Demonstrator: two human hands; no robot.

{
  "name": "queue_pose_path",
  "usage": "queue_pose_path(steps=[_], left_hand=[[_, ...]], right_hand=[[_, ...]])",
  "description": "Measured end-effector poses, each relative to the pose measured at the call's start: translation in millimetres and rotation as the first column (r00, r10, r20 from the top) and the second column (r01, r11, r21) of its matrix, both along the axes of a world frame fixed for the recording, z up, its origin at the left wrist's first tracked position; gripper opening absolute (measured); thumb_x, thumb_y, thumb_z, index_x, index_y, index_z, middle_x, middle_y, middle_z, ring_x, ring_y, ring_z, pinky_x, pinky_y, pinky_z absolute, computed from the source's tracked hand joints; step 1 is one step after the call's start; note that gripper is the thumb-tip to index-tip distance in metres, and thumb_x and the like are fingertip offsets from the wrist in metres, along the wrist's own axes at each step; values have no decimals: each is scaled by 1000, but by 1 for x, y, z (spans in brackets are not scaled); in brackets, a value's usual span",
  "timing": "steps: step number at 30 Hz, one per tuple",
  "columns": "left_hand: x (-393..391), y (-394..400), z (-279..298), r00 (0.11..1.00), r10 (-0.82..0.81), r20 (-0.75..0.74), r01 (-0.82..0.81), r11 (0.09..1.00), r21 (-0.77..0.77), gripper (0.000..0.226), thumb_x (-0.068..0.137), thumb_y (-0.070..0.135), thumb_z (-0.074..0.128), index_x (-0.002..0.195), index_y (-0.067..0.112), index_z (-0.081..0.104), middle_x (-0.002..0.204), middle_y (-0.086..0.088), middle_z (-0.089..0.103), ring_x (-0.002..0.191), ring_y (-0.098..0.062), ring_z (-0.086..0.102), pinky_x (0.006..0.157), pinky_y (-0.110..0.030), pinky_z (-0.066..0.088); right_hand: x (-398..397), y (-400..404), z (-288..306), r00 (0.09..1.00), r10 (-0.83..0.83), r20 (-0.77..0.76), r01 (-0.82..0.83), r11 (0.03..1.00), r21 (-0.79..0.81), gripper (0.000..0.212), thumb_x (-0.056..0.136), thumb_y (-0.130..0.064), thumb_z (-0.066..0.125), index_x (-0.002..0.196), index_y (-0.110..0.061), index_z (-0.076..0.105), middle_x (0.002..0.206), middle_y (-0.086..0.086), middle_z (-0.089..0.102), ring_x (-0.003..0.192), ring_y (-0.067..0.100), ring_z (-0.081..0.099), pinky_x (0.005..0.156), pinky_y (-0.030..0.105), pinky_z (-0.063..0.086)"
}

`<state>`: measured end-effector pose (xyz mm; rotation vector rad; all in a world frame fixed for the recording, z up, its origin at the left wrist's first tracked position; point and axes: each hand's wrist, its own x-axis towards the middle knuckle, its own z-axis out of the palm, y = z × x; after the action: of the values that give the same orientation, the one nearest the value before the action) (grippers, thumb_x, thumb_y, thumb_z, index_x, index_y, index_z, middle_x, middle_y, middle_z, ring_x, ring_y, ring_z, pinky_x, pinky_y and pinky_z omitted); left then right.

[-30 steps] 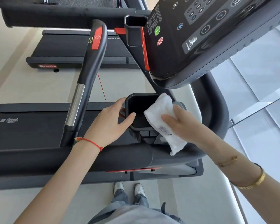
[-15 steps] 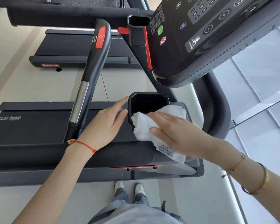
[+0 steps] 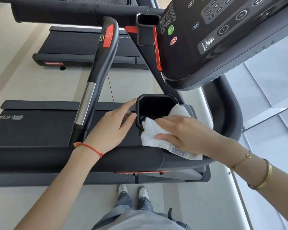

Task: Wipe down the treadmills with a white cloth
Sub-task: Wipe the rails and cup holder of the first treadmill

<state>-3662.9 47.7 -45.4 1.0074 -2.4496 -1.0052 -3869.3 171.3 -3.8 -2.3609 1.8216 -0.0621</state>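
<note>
A black treadmill's front handlebar (image 3: 40, 156) runs across the view below its cup holder (image 3: 154, 105) and console (image 3: 211, 35). A white cloth (image 3: 152, 133) lies over the cup holder's near rim and the surface beside it. My right hand (image 3: 188, 133) lies flat on the cloth with straight fingers, pressing it down. My left hand (image 3: 113, 128) rests against the cup holder's left side, fingers straight, thumb touching its outer wall.
A side handrail (image 3: 100, 67) with a red panel and metal band rises left of the console. A second treadmill deck (image 3: 83, 45) lies further back on the pale floor. My shoes (image 3: 133, 191) stand below the handlebar. Glass panels (image 3: 273, 90) are at the right.
My right hand has slid the cloth left and toward me, from the cup holder's right rim onto its near rim. My left hand has stayed against the holder's left side.
</note>
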Motion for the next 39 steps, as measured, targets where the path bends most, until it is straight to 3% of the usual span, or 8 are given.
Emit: queue_pose_path(steps=[4, 8, 13, 17, 21, 25, 32, 39], left_hand=[[0, 1, 0, 1000, 5, 9, -5, 1000, -8, 55, 96, 49, 37, 149, 40, 30, 111, 18, 61, 100, -2, 59, 95, -38, 51], [-4, 1, 1, 1000, 12, 14, -11, 999, -50, 60, 92, 56, 37, 148, 36, 32, 120, 16, 60, 104, -4, 59, 94, -39, 52], [-11, 2, 0, 999, 29, 25, -26, 994, -110, 61, 94, 55, 41, 149, 31, 30, 140, 11, 50, 118, -9, 55, 98, -40, 50], [-15, 1, -2, 999, 34, 29, -31, 993, -111, 62, 95, 53, 42, 150, 29, 28, 145, 10, 44, 121, -10, 52, 99, -41, 49], [-14, 3, -4, 999, 41, 18, -39, 995, -97, 62, 96, 54, 40, 151, 31, 26, 148, 11, 42, 124, -10, 50, 100, -41, 48], [-13, 3, -4, 999, 44, 12, -43, 996, -81, 61, 97, 54, 40, 152, 32, 24, 149, 11, 42, 125, -9, 50, 102, -41, 48], [-13, 4, -4, 999, 52, 10, -51, 995, -81, 62, 96, 53, 40, 152, 32, 24, 147, 8, 45, 126, -12, 51, 101, -40, 48], [-12, 7, -3, 996, 75, 38, -71, 992, -100, 61, 97, 55, 38, 152, 35, 22, 147, 6, 47, 126, -17, 52, 99, -37, 47]], right_hand=[[-6, 12, 0, 1000, -10, -22, 9, 1000, -4, 45, 101, -42, 32, 120, -11, 59, 110, 0, 62, 104, 20, 59, 89, 22, 44], [-4, 31, -10, 982, -171, 83, 175, 984, -31, 51, 103, -40, 32, 144, -10, 35, 158, 7, 25, 147, 18, 21, 118, 25, 21], [10, 39, -16, 847, -421, 325, 437, 899, 26, 56, 103, -39, 31, 152, -20, 10, 162, 2, 3, 148, 21, 16, 112, 27, 28], [28, 25, -20, 800, -490, 345, 526, 850, -12, 54, 104, -35, 29, 150, -15, 11, 159, 1, 3, 143, 26, 23, 99, 20, 26], [22, -5, -20, 783, -545, 300, 569, 822, 9, 54, 105, -28, 31, 151, -6, 14, 161, 12, -2, 148, 28, 12, 110, 28, 20], [14, -8, -19, 760, -534, 370, 560, 827, 43, 55, 103, -27, 36, 152, -12, 16, 163, 7, -3, 144, 27, 23, 91, 15, 23], [25, 15, -19, 616, -647, 449, 664, 733, 145, 56, 101, -32, 39, 150, -16, 16, 161, 4, 15, 128, 31, 43, 94, 36, 37], [3, -29, -15, 535, -712, 455, 713, 669, 209, 41, 104, -32, 38, 132, -2, 36, 129, 17, 50, 113, 34, 49, 75, 29, 27]])
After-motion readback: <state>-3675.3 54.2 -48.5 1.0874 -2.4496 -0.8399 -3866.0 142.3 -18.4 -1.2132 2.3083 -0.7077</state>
